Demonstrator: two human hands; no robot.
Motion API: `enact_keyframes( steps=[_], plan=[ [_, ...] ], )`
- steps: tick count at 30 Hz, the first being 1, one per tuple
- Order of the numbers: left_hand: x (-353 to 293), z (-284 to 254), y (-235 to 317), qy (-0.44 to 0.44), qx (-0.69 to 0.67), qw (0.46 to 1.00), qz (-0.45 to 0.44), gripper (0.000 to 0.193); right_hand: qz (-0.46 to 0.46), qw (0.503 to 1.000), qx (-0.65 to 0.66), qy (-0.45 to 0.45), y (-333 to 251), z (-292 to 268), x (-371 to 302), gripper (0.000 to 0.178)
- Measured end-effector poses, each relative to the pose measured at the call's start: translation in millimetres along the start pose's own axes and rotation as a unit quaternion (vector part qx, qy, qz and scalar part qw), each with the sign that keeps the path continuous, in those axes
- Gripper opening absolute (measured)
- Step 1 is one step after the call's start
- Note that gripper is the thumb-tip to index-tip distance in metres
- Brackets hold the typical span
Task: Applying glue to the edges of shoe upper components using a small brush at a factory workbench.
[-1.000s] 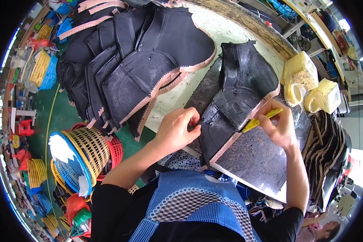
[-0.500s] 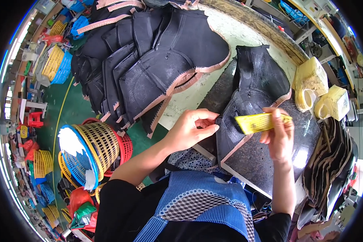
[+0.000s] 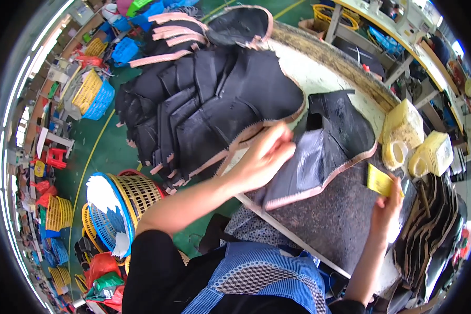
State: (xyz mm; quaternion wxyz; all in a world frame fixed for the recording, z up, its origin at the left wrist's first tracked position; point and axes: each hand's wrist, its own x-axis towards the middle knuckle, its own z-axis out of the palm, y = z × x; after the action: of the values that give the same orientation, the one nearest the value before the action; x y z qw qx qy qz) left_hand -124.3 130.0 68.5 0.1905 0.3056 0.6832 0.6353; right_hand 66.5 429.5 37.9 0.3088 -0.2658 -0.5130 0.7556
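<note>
Right hand (image 3: 386,215) has its fingers (image 3: 383,202) pinching a yellow tool (image 3: 379,180); left hand (image 3: 266,158) is pretty blurry by the black piece (image 3: 349,125), can't tell if it's pinching.

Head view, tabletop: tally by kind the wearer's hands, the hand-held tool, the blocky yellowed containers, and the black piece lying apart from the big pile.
Hands, left hand and right hand: 2
Yellow tool, in the right hand: 1
Yellowed containers: 2
Pink-edged black piece: 1
Total: 6
</note>
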Motion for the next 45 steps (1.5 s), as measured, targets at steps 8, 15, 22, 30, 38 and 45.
enact_keyframes(
  steps=[8,15,22,30,38,45],
  plan=[
    [335,4,116,0.382,0.062,0.896,0.218,0.027,0.007,0.978,0.175,0.11,-7,-100,-23,0.027],
    [310,-84,140,0.395,0.102,0.873,0.268,0.04,-0.03,0.956,0.171,0.235,-12,-161,-55,0.034],
    [213,-157,-39,0.393,0.238,0.887,-0.047,0.02,-0.015,0.979,0.148,0.14,-19,-143,-24,0.034],
    [165,-174,-27,0.311,0.492,0.795,0.17,0.053,-0.038,0.97,0.173,0.164,5,-184,-29,0.031],
    [96,87,-58,-0.109,0.486,0.803,0.328,0.061,-0.061,0.945,0.319,0.038,12,-197,-37,0.033],
    [-144,302,-102,-0.705,-0.098,0.569,0.411,0.044,-0.059,0.956,0.273,0.089,33,-206,-26,0.038]
  ],
)
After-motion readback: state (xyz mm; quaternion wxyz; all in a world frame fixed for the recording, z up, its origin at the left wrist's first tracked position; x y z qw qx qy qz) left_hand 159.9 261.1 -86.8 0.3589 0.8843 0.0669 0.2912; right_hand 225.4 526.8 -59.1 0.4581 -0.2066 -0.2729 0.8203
